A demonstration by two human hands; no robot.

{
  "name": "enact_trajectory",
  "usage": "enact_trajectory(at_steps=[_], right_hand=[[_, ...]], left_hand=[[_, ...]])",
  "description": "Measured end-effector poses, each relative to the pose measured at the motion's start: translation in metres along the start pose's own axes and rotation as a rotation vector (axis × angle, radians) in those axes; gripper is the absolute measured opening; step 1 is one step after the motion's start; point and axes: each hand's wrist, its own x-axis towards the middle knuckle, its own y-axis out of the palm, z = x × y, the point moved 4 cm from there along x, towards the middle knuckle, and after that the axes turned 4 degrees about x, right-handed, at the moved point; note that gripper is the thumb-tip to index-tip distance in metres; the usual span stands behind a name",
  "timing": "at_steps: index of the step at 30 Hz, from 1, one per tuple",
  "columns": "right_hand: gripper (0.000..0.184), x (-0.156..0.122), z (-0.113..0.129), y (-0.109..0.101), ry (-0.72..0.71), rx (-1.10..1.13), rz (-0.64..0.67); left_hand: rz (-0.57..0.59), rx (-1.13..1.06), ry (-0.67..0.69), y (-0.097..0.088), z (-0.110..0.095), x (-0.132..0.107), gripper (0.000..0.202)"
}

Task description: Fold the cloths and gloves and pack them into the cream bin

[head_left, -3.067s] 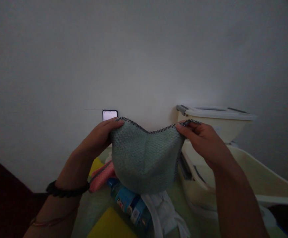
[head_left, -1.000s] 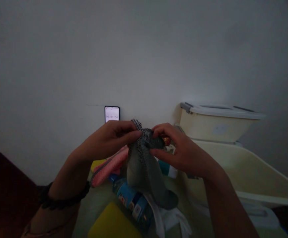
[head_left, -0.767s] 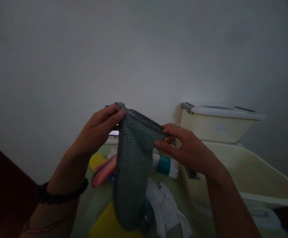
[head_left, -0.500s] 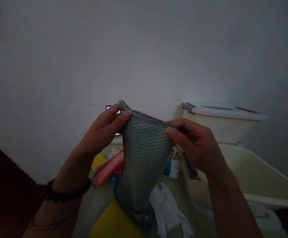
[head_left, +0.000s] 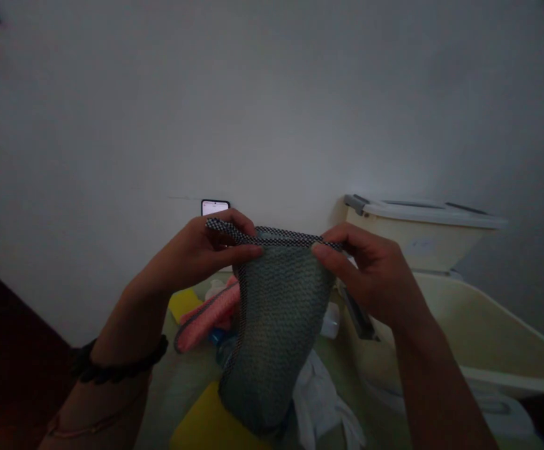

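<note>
A grey-green cloth mitt (head_left: 281,312) with a ribbed texture and black-and-white checked trim hangs between my hands. My left hand (head_left: 206,247) pinches the left end of its opening, where a short checked loop sticks out. The right end of the rim is pinched by thumb and fingers of my right hand (head_left: 368,269). Between the two hands the opening shows a narrow gap. Below it, a yellow piece (head_left: 213,422) and a white glove-like cloth (head_left: 321,400) are partly covered by the mitt. A pink cloth (head_left: 209,315) with dark trim lies behind, on the left.
At the right stands a cream storage bin (head_left: 469,322), with a lidded bin (head_left: 413,240) behind it. A phone (head_left: 215,207) leans against the white wall (head_left: 272,112). Another yellow piece (head_left: 182,304) and a white-capped container (head_left: 331,320) lie on the pale green surface (head_left: 164,387).
My left hand has moved down and slightly right along the rim. The mitt hangs lower, its rim is more level, and a gap shows at its opening. The right hand stays nearly still.
</note>
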Motion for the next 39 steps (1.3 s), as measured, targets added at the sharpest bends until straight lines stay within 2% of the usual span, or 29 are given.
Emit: enact_trajectory(at_steps=[5,10,14,21,30,35,39], right_hand=[[0.016,0.001,0.003,-0.001,-0.109,-0.043,-0.012],[0.016,0.001,0.004,-0.001,-0.145,-0.081,-0.045],[0.010,0.000,0.002,0.000,-0.117,-0.094,-0.068],[0.013,-0.001,-0.003,-0.001,-0.034,-0.050,-0.108],[0.016,-0.001,-0.006,-0.004,-0.047,-0.028,-0.107],[0.021,-0.002,-0.005,-0.007,-0.027,-0.061,-0.099],[0.023,-0.002,-0.005,-0.007,-0.023,-0.087,-0.096]], left_hand=[[-0.097,0.017,0.014,-0.002,-0.002,-0.001,0.014],[-0.130,0.005,0.000,-0.003,-0.002,-0.001,0.014],[-0.110,0.023,0.025,-0.004,-0.003,-0.001,0.010],[-0.121,0.052,0.027,-0.006,-0.001,-0.002,0.011],[-0.197,0.034,0.024,-0.011,0.004,0.000,0.016],[-0.195,-0.014,-0.012,-0.012,0.010,0.001,0.018],[-0.176,0.019,0.019,-0.012,0.011,0.001,0.017]])
